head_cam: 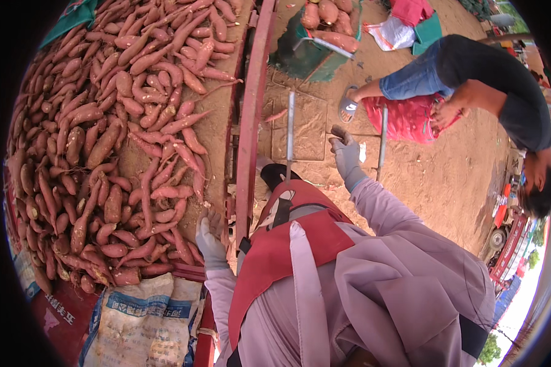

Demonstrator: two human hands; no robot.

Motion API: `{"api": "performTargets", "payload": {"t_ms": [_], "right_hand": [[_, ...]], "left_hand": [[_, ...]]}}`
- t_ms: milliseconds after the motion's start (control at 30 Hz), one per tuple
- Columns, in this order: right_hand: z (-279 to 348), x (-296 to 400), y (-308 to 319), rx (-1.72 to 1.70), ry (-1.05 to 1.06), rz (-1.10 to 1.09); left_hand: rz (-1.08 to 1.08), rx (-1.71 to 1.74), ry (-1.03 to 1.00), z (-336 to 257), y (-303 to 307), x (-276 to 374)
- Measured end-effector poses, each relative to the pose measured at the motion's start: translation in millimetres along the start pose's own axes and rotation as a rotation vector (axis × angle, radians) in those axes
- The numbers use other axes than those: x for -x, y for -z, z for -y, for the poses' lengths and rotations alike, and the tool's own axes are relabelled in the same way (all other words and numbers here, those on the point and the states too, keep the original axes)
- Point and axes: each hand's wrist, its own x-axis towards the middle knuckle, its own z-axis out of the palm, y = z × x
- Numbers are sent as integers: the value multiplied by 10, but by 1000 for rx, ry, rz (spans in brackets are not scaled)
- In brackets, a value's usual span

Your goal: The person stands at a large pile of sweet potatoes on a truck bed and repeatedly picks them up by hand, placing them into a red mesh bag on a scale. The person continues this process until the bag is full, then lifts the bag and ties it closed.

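Note:
My left hand (pixel 211 236), in a pale glove, is at the near edge of a heap of sweet potatoes (pixel 112 202) on the truck bed. Its fingers are slightly bent and I see nothing in them. To the other side, my right hand (pixel 346 153) hangs over the dirt ground, also gloved, with thumb and fingers apart and nothing visible between them. It lies between two upright metal rods, a left rod (pixel 290 128) and a right rod (pixel 383 142). Beside that hand is a small white scrap (pixel 362 152).
A red metal rail (pixel 252 114) edges the bed. Ahead stands a green bag (pixel 319 64) filled with large sweet potatoes. A person (pixel 491 87) bends over a red mesh sack (pixel 395 117) at right. A printed woven sack (pixel 142 321) lies by the heap. One loose sweet potato (pixel 276 115) is on the ground.

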Motion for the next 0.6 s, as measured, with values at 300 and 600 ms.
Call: {"api": "performTargets", "payload": {"t_ms": [300,600], "right_hand": [[-1107,1838,1624,260,-179,-49],[-3650,3697,3293,357,-688,-196]], "left_hand": [[304,-253,87,553,-591,52],[205,-644,382,1461,-426,274]]}}
